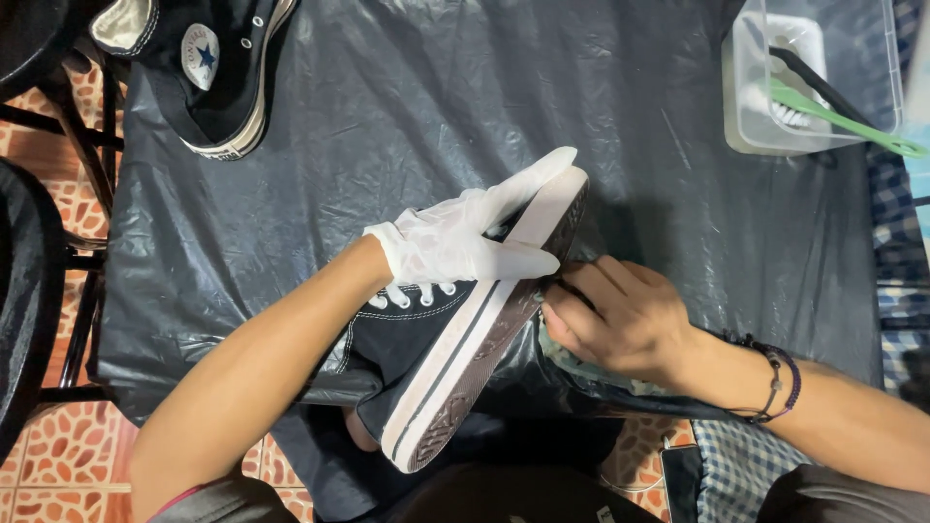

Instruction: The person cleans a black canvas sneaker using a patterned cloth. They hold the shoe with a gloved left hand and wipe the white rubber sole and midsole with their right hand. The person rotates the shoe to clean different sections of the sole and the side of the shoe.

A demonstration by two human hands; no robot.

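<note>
My left hand point(465, 237), in a thin white glove, grips a black canvas high-top sneaker point(412, 339) over its toe and laces. The sneaker lies on its side with its white-edged brown sole point(484, 339) turned toward my right. My bare right hand point(615, 315), with dark bead bracelets on its wrist, is closed on a small pale cloth point(557, 344) pressed against the sole's edge near the middle. Both hands work over a table covered in black plastic sheet point(436, 116).
A second black high-top sneaker point(208, 68) lies at the table's far left corner. A clear plastic tub point(814, 77) at the far right holds a green-handled brush point(843, 121). A dark chair point(29, 281) stands left on an orange tiled floor.
</note>
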